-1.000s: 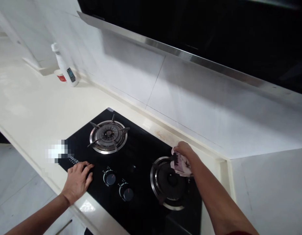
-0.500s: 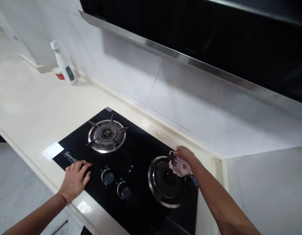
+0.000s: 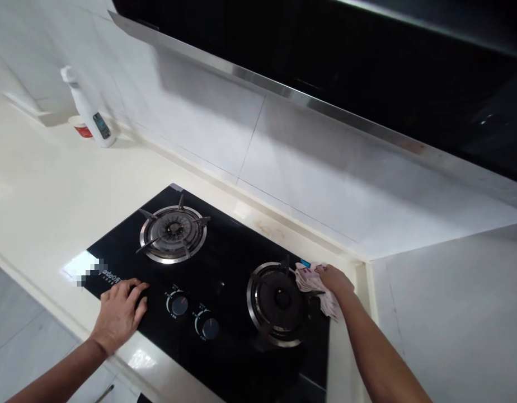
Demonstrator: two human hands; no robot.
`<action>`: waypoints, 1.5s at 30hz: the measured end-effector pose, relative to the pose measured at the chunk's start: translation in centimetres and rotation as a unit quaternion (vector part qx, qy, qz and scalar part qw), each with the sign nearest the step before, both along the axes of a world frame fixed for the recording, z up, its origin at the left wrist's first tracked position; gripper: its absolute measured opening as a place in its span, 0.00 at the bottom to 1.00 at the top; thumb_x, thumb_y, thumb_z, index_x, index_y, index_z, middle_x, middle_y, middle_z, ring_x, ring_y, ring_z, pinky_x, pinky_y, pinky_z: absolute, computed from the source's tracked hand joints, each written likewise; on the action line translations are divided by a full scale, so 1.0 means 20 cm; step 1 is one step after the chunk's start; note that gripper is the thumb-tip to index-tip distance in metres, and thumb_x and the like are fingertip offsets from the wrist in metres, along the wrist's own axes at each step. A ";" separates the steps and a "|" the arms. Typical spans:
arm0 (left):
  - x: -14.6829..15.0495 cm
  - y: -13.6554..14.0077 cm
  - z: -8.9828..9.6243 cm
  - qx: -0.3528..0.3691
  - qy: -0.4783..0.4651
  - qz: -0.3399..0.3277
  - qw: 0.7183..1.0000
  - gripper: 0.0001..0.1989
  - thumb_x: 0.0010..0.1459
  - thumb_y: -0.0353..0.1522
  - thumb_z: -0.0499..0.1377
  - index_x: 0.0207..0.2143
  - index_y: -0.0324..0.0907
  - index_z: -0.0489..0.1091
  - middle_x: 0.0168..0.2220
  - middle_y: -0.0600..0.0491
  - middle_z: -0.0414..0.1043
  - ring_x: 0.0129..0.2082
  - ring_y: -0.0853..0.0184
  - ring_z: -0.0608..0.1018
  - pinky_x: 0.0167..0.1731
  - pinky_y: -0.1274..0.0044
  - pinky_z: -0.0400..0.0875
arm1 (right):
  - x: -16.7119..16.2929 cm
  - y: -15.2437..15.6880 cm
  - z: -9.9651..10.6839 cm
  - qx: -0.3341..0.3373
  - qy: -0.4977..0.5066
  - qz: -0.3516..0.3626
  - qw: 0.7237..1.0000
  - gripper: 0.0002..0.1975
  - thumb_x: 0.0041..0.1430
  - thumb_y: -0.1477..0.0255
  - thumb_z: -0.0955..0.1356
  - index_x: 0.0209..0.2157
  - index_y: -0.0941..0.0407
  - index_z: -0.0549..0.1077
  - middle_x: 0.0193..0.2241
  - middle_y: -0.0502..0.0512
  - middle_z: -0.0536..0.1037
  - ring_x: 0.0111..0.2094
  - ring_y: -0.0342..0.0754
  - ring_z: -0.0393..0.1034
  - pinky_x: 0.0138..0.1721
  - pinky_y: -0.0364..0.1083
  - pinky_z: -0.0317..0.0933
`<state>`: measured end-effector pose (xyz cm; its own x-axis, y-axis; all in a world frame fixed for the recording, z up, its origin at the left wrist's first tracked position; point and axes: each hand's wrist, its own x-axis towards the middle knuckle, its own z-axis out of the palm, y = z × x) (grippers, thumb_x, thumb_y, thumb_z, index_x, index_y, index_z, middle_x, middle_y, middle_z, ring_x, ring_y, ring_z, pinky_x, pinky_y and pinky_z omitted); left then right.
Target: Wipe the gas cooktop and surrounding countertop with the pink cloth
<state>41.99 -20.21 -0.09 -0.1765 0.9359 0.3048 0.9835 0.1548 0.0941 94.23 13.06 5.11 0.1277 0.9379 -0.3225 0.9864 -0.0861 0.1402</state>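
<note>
A pinkish-white patterned cloth (image 3: 311, 281) is bunched under my right hand (image 3: 334, 280), whose fingers are closed on it. It lies against the right rim of the right burner (image 3: 279, 299), at the back right of the black glass gas stove (image 3: 231, 252), and part of it hangs toward the stove's right edge. My left hand (image 3: 119, 314) rests on the stove's front left edge, fingers stretched out and holding nothing. Near that hand are two control knobs (image 3: 180, 305), and the left burner (image 3: 174, 229) with its metal pan supports is behind.
A white spray bottle (image 3: 88, 112) and a red-and-white tub (image 3: 80, 127) stand against the wall at the back left of the cream countertop (image 3: 40, 184). A dark range hood (image 3: 325, 67) hangs low above the stove. The right side ends at a tiled wall (image 3: 464, 296).
The cloth has moved with my right hand from over the burner's upper right part to beside its rim, and is more spread out. My left hand stays put. The view has shifted slightly.
</note>
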 end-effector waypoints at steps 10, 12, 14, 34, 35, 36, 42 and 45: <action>0.00 0.01 0.01 -0.005 0.002 -0.003 1.000 0.20 0.66 0.40 0.46 0.46 0.41 0.74 0.45 0.42 0.71 0.47 0.51 0.71 0.41 0.62 0.65 | -0.44 0.06 0.01 0.039 0.076 0.129 0.988 0.18 0.69 0.63 0.57 0.48 0.55 0.71 0.48 0.62 0.76 0.49 0.53 0.71 0.46 0.47 0.59; -0.01 0.01 0.01 -0.009 0.000 0.000 1.000 0.21 0.66 0.41 0.46 0.46 0.40 0.74 0.46 0.41 0.71 0.47 0.51 0.71 0.41 0.62 0.65 | -0.46 0.05 0.03 0.031 0.093 0.162 0.982 0.17 0.68 0.61 0.59 0.48 0.55 0.71 0.47 0.60 0.76 0.48 0.52 0.71 0.45 0.47 0.58; -0.01 0.01 0.00 -0.016 -0.003 0.006 1.000 0.22 0.66 0.41 0.45 0.46 0.41 0.74 0.46 0.41 0.71 0.47 0.51 0.71 0.41 0.62 0.65 | -0.46 0.05 0.06 0.022 0.107 0.183 0.977 0.16 0.67 0.61 0.60 0.47 0.55 0.71 0.48 0.60 0.76 0.48 0.52 0.70 0.45 0.46 0.57; -0.01 0.03 0.04 -0.045 -0.025 0.039 0.998 0.23 0.64 0.41 0.45 0.46 0.40 0.74 0.48 0.38 0.70 0.45 0.49 0.71 0.42 0.58 0.67 | -0.25 0.03 0.06 0.005 0.143 0.132 0.981 0.20 0.67 0.55 0.61 0.55 0.48 0.68 0.50 0.55 0.75 0.52 0.52 0.67 0.48 0.47 0.57; -0.01 0.04 0.04 -0.043 -0.024 0.037 0.998 0.23 0.64 0.41 0.45 0.46 0.40 0.74 0.48 0.38 0.70 0.45 0.49 0.71 0.42 0.58 0.67 | -0.23 0.04 0.06 0.019 0.138 0.112 0.984 0.20 0.68 0.56 0.61 0.55 0.49 0.68 0.49 0.56 0.75 0.51 0.51 0.67 0.47 0.46 0.58; -0.01 0.04 0.04 -0.043 -0.023 0.037 0.998 0.23 0.64 0.41 0.45 0.46 0.39 0.74 0.47 0.38 0.70 0.45 0.49 0.72 0.42 0.58 0.67 | -0.19 0.04 0.06 0.033 0.130 0.090 0.987 0.20 0.69 0.56 0.60 0.55 0.50 0.68 0.48 0.57 0.76 0.50 0.52 0.68 0.46 0.46 0.58; -0.01 0.05 0.04 -0.052 -0.016 0.032 0.998 0.23 0.65 0.41 0.44 0.48 0.39 0.73 0.49 0.38 0.69 0.46 0.47 0.71 0.42 0.57 0.67 | -0.04 -0.16 0.04 0.113 0.055 -0.026 0.992 0.20 0.71 0.59 0.56 0.56 0.53 0.66 0.48 0.61 0.74 0.51 0.54 0.66 0.46 0.48 0.58; 0.00 0.05 0.05 -0.055 -0.017 0.032 0.998 0.23 0.66 0.41 0.44 0.48 0.39 0.72 0.49 0.38 0.69 0.47 0.47 0.70 0.43 0.56 0.67 | -0.02 -0.29 0.00 0.139 0.034 -0.071 0.987 0.21 0.71 0.57 0.55 0.56 0.53 0.65 0.48 0.61 0.73 0.52 0.54 0.66 0.46 0.48 0.59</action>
<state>41.98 -19.18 0.92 -0.2449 0.9502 0.1928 0.9679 0.2280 0.1059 93.77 7.23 5.20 0.2505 0.9657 -0.0684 0.9681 -0.2493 0.0254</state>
